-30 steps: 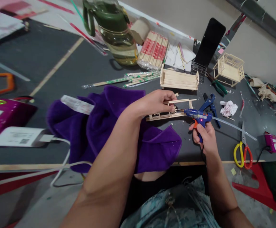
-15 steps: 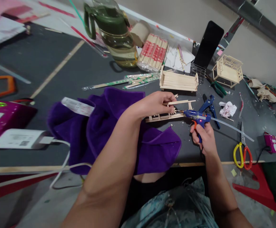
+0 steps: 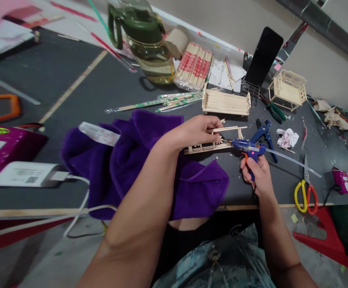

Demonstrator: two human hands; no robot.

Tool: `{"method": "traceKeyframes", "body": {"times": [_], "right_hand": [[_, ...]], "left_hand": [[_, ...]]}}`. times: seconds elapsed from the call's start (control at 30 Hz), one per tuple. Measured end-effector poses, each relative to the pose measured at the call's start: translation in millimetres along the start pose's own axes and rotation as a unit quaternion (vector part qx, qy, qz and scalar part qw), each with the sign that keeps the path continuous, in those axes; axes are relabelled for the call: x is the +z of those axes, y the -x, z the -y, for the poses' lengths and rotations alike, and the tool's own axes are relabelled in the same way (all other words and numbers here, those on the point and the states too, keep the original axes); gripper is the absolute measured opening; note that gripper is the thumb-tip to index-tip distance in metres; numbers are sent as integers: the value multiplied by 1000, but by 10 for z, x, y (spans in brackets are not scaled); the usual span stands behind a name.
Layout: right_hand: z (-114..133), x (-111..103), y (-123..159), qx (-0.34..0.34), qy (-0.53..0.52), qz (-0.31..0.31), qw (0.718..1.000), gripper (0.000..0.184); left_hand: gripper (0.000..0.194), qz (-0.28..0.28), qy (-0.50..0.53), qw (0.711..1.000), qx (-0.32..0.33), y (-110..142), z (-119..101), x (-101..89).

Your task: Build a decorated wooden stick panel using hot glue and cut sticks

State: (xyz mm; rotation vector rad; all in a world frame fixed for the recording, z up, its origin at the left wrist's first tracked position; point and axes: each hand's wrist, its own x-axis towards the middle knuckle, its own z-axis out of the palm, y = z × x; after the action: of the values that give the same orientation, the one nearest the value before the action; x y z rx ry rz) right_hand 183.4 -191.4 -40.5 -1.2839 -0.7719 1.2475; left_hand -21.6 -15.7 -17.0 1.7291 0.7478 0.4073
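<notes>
My right hand [image 3: 260,174] is wrapped round the handle of a blue hot glue gun [image 3: 253,149], whose small red light is lit. A clear glue stick [image 3: 297,162] sticks out of its back end. The nozzle points left, at the fingertips of my left hand [image 3: 201,130]. Those fingers are closed in a pinch on small wooden sticks [image 3: 221,139], their ends showing right by the nozzle. Beneath the left hand lies a ladder-like frame of thin wooden sticks [image 3: 201,149], partly covered by the hand. A purple cloth [image 3: 204,192] is spread under the left forearm.
Behind the hands stand a stick-built bench [image 3: 226,102], wrapped chopsticks [image 3: 193,66], a green-lidded jug [image 3: 151,52] and a phone [image 3: 264,56] on a stand. To the right are a blue cutter [image 3: 262,132], scissors [image 3: 306,188], crumpled paper [image 3: 287,138] and a stick-built model [image 3: 288,90].
The hands, the glue gun and the stick frame keep practically the same places. Only the camera view has shifted very slightly.
</notes>
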Motion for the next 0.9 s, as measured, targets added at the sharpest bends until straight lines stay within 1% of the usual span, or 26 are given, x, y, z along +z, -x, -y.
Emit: {"method": "traceKeyframes", "body": {"times": [0.17, 0.4, 0.9], "right_hand": [[-13, -5, -2, -1, 2, 4, 1000, 40], [-14, -15, -5, -4, 5, -1, 1000, 40], [-15, -6, -9, 3, 2, -2, 1000, 41]], "left_hand": [[33, 3, 7, 1000, 13, -13, 27, 6], [32, 1, 0, 1000, 7, -9, 29, 4], [31, -5, 18, 1000, 6, 0, -7, 10]]}}
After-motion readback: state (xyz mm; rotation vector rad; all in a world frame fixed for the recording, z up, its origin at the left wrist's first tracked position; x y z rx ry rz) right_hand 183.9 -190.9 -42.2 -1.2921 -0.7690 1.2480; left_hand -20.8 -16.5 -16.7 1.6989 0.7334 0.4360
